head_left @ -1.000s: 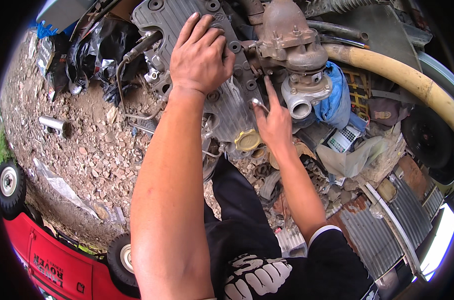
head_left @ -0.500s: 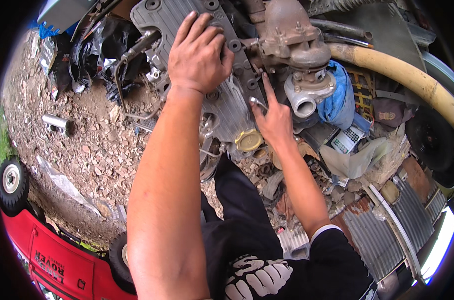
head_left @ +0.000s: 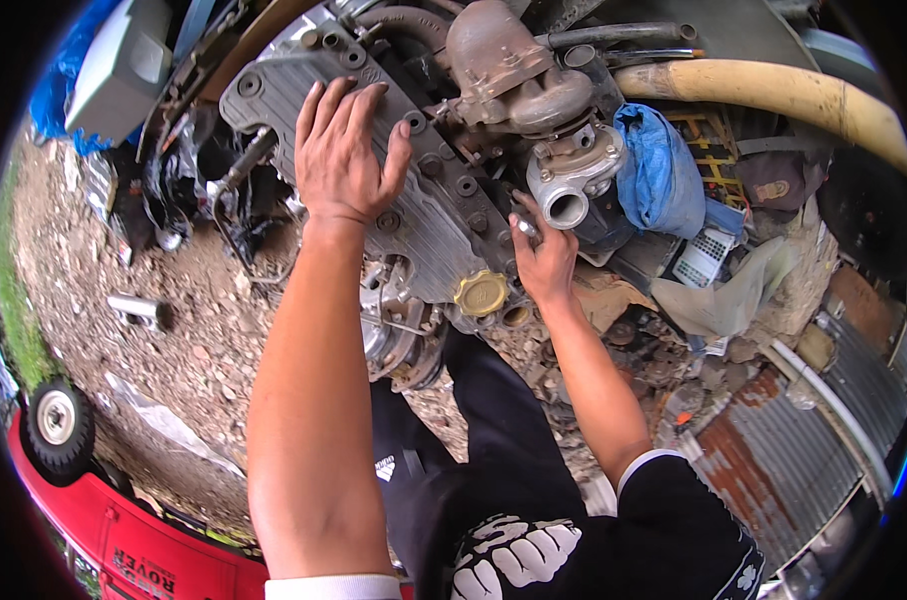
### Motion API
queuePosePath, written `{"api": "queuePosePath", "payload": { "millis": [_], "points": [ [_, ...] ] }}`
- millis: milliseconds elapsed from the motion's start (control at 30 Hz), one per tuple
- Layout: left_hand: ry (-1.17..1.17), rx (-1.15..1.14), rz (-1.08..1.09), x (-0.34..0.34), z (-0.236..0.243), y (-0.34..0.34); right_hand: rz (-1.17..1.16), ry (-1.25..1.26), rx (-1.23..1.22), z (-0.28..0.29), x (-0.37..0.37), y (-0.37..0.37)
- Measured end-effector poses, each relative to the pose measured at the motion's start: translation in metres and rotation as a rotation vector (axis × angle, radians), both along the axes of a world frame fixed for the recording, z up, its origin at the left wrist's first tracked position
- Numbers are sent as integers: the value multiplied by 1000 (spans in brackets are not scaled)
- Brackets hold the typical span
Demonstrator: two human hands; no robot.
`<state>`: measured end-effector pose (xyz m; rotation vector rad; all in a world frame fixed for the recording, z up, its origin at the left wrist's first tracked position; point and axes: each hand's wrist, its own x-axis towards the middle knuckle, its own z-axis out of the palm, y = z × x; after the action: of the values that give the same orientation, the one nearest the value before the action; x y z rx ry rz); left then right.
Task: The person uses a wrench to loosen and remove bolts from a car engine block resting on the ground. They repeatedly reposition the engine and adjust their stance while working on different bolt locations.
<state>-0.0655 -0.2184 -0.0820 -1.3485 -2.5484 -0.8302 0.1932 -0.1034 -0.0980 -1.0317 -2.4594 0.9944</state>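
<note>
My left hand lies open, fingers spread, on top of the ribbed grey valve cover of an engine. My right hand is at the cover's right side, just below the turbocharger. Its fingers are curled around a small shiny metal piece, mostly hidden in the grip, so its exact kind does not show. A yellow oil filler cap sits on the near end of the cover, between my forearms. Several bolts run along the cover's right edge.
A thick yellowish pipe crosses at upper right. A blue cloth bundle and a white calculator lie right of the engine. A metal cylinder rests on gravel at left. A red vehicle stands lower left, corrugated sheets lower right.
The whole view has shifted. My right index finger, stretched forward before, is now curled in around the metal piece. My left hand stays on the cover, its thumb now farther out.
</note>
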Motion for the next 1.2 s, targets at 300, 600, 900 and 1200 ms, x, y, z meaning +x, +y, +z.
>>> {"api": "queuePosePath", "payload": {
  "millis": [300, 600, 900, 1200],
  "points": [
    [-490, 496, -14, -2, 45, 79, -175, 34, -23, -3, 9, -17],
    [-136, -468, -428, -8, 51, 203, 177, -147, 61, -2, -5, -3],
    [-94, -338, -453, -4, 68, 163, 339, -372, 93, -9, -15, 20],
    [-170, -283, -411, -4, 59, 165, 412, -226, 148, -59, -14, 35]
  ]
}}
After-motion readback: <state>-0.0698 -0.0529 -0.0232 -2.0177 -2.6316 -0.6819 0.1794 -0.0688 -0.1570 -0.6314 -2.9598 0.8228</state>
